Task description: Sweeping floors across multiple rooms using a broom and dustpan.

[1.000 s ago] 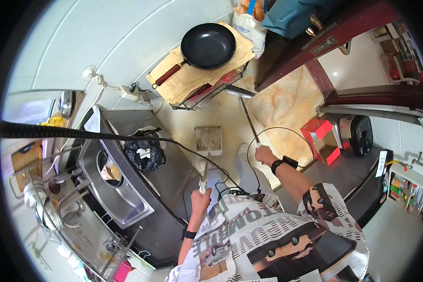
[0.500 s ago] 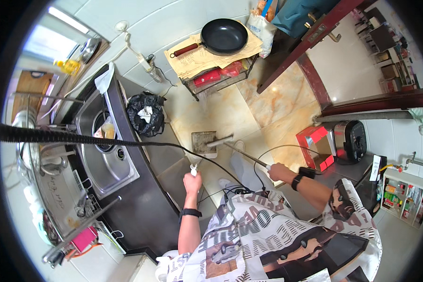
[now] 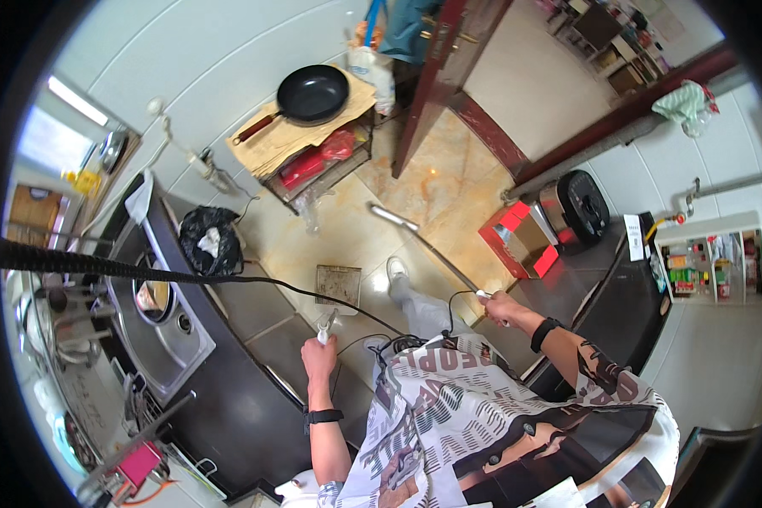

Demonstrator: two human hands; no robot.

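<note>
Moved since the frame half a second ago: the broom (image 3: pixel 450 264), whose head (image 3: pixel 393 217) then overlapped the dustpan (image 3: pixel 339 283) in view and now shows well apart from it, forward and to its right. Right hand (image 3: pixel 504 310) is clamped on the near end of the broom, fingers wrapped round; the pole slants forward and leftward from that hand over the tiled floor (image 3: pixel 463 222). Contact between head and floor cannot be confirmed. Left hand (image 3: pixel 318 359) is closed on the dustpan's white handle (image 3: pixel 323 334); the pan lies ahead of that hand and slightly to its right, its surface soiled. One white shoe (image 3: pixel 397 268) shows between pan and pole, ahead of both hands. Left of the left hand runs a dark desk (image 3: pixel 229 381) with a steel sink (image 3: pixel 182 356); ahead and left of the same hand is a black bag (image 3: pixel 201 256) with white tissue (image 3: pixel 212 243) on top. Well forward of both hands, a paper-topped rack (image 3: pixel 267 154) bears a dark frying pan (image 3: pixel 313 91). Ahead and right of the right hand, an open red box (image 3: pixel 501 240) stands beside a black cooker (image 3: pixel 586 207).
</note>
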